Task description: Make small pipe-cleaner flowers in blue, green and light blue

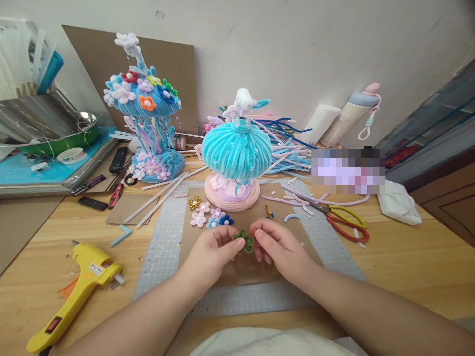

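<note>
A dark green pipe-cleaner flower [244, 242] is pinched between the thumb and fingers of my left hand [213, 249], low over the brown board [237, 274]. Close by its right edge, my right hand [278, 244] has its thumb and fingertips together; what they pinch, if anything, is too small to make out. Beyond my hands stands a turquoise pipe-cleaner dome [237, 151] on a round pink base [232, 201]. Several small flowers lie left of the base, among them a gold flower [195, 202], a pale pink flower [198, 219] and a dark blue flower [226, 220].
A yellow glue gun [79, 291] lies at the left. Scissors [341, 220] rest at the right on the grey cutting mat [159, 267]. A taller blue flowered pipe-cleaner piece [148, 106] stands back left. Loose pipe cleaners [289, 160] and a bottle [347, 118] are behind.
</note>
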Available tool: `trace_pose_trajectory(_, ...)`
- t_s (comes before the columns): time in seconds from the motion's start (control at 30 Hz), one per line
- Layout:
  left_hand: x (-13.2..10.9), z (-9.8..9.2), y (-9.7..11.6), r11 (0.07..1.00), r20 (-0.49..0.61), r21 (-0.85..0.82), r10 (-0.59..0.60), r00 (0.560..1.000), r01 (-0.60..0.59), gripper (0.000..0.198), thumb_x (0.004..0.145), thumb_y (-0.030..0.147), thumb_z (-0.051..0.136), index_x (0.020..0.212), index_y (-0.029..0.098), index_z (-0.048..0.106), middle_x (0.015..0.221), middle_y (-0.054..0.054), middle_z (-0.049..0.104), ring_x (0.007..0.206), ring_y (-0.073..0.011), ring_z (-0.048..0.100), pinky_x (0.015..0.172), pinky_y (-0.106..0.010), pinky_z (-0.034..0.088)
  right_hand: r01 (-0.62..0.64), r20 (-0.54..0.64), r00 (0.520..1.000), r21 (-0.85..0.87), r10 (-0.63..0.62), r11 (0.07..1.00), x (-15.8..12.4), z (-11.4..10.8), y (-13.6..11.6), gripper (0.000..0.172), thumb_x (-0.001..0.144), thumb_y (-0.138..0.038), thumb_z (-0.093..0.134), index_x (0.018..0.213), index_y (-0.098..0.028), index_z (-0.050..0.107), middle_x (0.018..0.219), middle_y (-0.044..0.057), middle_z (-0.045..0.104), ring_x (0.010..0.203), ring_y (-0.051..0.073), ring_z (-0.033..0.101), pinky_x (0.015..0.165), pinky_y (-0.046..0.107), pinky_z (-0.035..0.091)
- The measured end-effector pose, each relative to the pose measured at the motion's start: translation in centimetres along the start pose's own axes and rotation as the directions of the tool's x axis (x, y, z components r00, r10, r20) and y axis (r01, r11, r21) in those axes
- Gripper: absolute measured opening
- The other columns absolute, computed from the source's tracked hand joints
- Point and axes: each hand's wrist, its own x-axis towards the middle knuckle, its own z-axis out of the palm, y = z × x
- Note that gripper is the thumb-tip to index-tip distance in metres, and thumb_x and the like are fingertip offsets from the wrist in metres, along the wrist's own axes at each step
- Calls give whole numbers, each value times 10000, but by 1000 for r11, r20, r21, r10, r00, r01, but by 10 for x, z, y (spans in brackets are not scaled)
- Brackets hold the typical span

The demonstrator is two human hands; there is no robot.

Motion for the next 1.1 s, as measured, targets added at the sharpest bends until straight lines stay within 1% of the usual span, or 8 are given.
trace_pose_trajectory(0.07, 1, -2, -1, 999, -44, -38, -21, 999, 19, 290, 602, 346, 751, 725, 137, 592, 617, 19, 553, 559, -89, 457, 545, -219, 367, -21, 24, 999, 11, 21, 1000, 0, 1, 1, 305, 897, -485, 401, 848, -197, 488, 602, -37, 478, 506, 96, 464, 464, 202, 357)
trace_pose_trajectory(0.2, 2, -2, 1, 999, -25, -24, -44, 999, 44, 282, 578, 332, 761, 683, 132, 592, 609, 23, 551, 557, -84, 457, 556, -223, 365, -3, 57, 998, -76, 8, 997, -2, 2, -1, 242, 881, -409, 461, 787, -187, 488, 614, -36, 466, 537, 96, 462, 491, 206, 362)
trace_pose_trajectory(0.37, 4, -1, -2, 1000, -57, 1, -25, 998, 25, 272, 593, 332, 756, 689, 129, 602, 620, 19, 567, 561, -85, 468, 558, -220, 367, -30, -5, 1000, -99, 30, 995, 0, 2, -1, 179, 852, -313, 489, 725, -187, 473, 591, -44, 458, 516, 88, 455, 481, 204, 356)
trace_pose_trajectory(0.5, 8, -5, -8, 998, 19, -28, -52, 998, 53, 275, 648, 363, 724, 660, 128, 583, 606, 0, 584, 557, -91, 489, 534, -212, 377, -211, 98, 975, 96, 201, 973, 6, 2, -4, 144, 813, -301, 479, 731, -183, 463, 579, -51, 496, 415, 61, 433, 375, 175, 285)
trace_pose_trajectory(0.63, 6, -6, -7, 991, 60, -44, -126, 990, 129, 277, 655, 355, 727, 637, 124, 576, 586, -8, 596, 526, -83, 504, 532, -209, 408, -254, 163, 958, 112, 234, 961, 9, 0, -8, 100, 730, -245, 538, 705, -163, 487, 591, -44, 530, 415, 46, 447, 366, 154, 281)
trace_pose_trajectory(0.83, -1, -6, 1, 938, 263, -177, -247, 933, 298, 234, 702, 313, 697, 675, 101, 602, 650, -35, 596, 585, -88, 535, 558, -201, 448, -436, 344, 877, 282, 334, 855, 9, -6, -8, 109, 715, -257, 538, 725, -171, 472, 543, -42, 549, 390, 53, 450, 347, 143, 248)
trace_pose_trajectory(1.0, 3, -6, -3, 960, 147, -122, -232, 962, 250, 260, 662, 323, 721, 638, 115, 566, 589, -10, 583, 514, -74, 519, 534, -205, 448, -241, 180, 958, 75, 224, 968, 9, -1, -6, 75, 713, -223, 541, 695, -169, 492, 557, -48, 522, 428, 57, 451, 400, 165, 317)
trace_pose_trajectory(1.1, 6, -5, -5, 983, 68, -37, -177, 982, 180, 296, 636, 355, 723, 629, 136, 525, 576, 0, 579, 492, -82, 511, 519, -225, 445, -160, 89, 982, -56, 165, 985, 9, 2, -5, 66, 731, -223, 529, 699, -167, 516, 539, -50, 497, 464, 75, 467, 450, 187, 354)
